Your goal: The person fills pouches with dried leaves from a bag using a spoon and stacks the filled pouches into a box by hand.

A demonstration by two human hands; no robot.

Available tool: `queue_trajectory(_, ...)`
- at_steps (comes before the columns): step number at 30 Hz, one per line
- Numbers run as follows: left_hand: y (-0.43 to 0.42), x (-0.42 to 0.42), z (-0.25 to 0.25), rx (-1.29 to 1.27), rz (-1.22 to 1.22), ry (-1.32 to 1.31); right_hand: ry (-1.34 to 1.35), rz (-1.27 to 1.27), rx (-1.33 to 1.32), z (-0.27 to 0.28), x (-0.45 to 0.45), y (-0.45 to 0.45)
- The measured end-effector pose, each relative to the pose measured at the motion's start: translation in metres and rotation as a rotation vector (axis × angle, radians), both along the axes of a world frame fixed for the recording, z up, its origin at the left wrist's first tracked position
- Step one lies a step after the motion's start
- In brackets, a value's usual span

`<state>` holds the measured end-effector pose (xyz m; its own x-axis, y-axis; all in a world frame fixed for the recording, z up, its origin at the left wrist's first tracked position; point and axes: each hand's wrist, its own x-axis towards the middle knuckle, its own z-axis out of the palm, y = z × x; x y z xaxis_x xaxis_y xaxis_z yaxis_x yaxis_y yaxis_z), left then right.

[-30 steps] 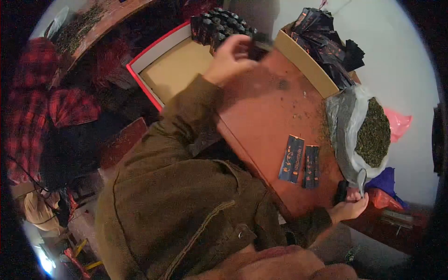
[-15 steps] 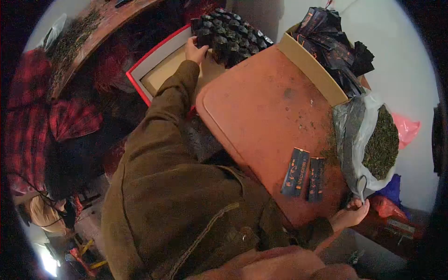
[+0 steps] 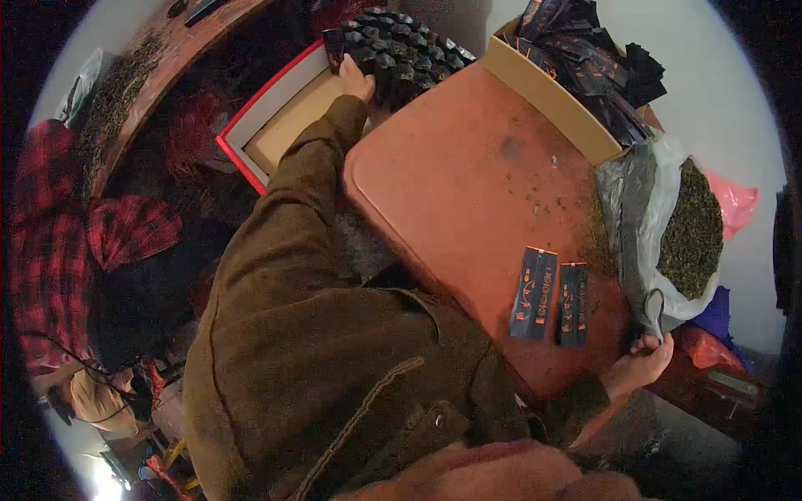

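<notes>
At the top, my left hand (image 3: 357,81) reaches to the near end of tightly packed black packets (image 3: 401,50) in a red-edged box (image 3: 242,134). Its fingers are bent against a black packet (image 3: 333,50) at the row's end; the fingertips are partly hidden. At lower right, my right hand (image 3: 642,364) is closed around the handle of a metal spoon (image 3: 654,311), bowl upward. The spoon is beside a plastic bag (image 3: 666,225) of dried green leaves (image 3: 692,230). Two flat black sachets (image 3: 535,292) with orange print lie side by side on the reddish table (image 3: 451,184).
A cardboard box (image 3: 551,96) heaped with black sachets (image 3: 585,67) stands at the table's far edge. Leaf crumbs lie scattered near the bag. A person in a red checked shirt (image 3: 50,242) is at left, by another table (image 3: 138,108) bearing loose leaves.
My left hand has shifted slightly toward the end of the packed row, its fingers now against the packets. My right hand still holds the spoon by the bag. The view has tilted slightly.
</notes>
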<state>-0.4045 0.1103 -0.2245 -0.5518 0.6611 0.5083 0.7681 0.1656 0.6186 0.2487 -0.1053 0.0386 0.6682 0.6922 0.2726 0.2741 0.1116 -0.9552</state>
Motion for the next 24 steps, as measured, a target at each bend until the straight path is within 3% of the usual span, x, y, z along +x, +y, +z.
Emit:
queue_trajectory(3, 0.003, 0.018, 0.036, -0.176, -0.056, -0.493, 0.034, 0.068, 0.036, -0.004, 0.004, -0.001)
queue_trajectory(6, 0.019, 0.003, 0.011, -0.235, -0.006, -0.304, 0.022, 0.064, 0.038, -0.005, 0.004, -0.002)
queue_trajectory(10, 0.017, 0.006, 0.015, -0.185, 0.076, -0.526, -0.040, 0.009, -0.038, 0.001, -0.005, -0.003)
queue_trajectory(12, 0.004, 0.009, 0.034, -0.300, 0.047, -0.488, -0.044, 0.005, -0.031, 0.003, -0.010, -0.004)
queue_trajectory(14, 0.028, -0.034, -0.008, -0.406, -0.019, -0.494, -0.045, -0.001, -0.015, 0.002, -0.010, -0.003)
queue_trajectory(19, 0.008, -0.001, 0.010, -0.166, 0.061, -0.497, -0.001, 0.032, 0.013, 0.000, -0.005, -0.004)
queue_trajectory(24, 0.002, -0.008, 0.006, -0.166, 0.004, -0.328, -0.040, 0.017, 0.018, -0.004, 0.000, -0.003)
